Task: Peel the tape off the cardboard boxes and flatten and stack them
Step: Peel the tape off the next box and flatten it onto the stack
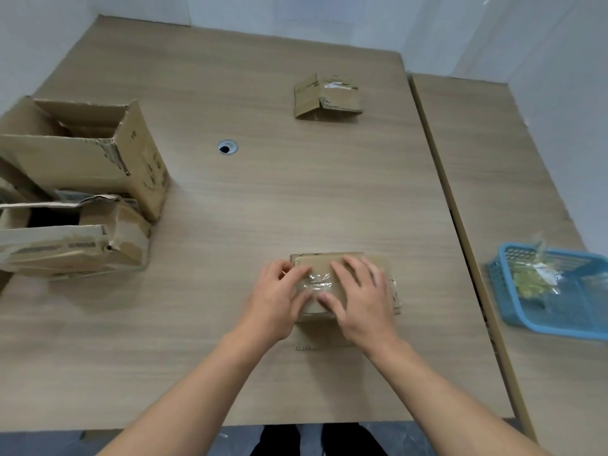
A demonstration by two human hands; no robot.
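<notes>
A small cardboard box [320,263] lies on the table in front of me, with a strip of clear tape [317,280] across its top. My left hand [274,299] rests on the box's left side, its fingertips at the tape's left end. My right hand [362,294] lies spread over the right part of the box, its fingers pressing down on the top. Whether the left fingers pinch the tape cannot be told. Two larger open boxes stand at the left: a tall one [98,153] and a crushed one [82,238]. Another small box [327,98] sits at the far side.
A blue plastic basket [526,311] holding crumpled tape scraps stands on the adjoining table at the right. A round cable hole [227,148] is set in the wooden tabletop [263,199]. White walls close in behind the table.
</notes>
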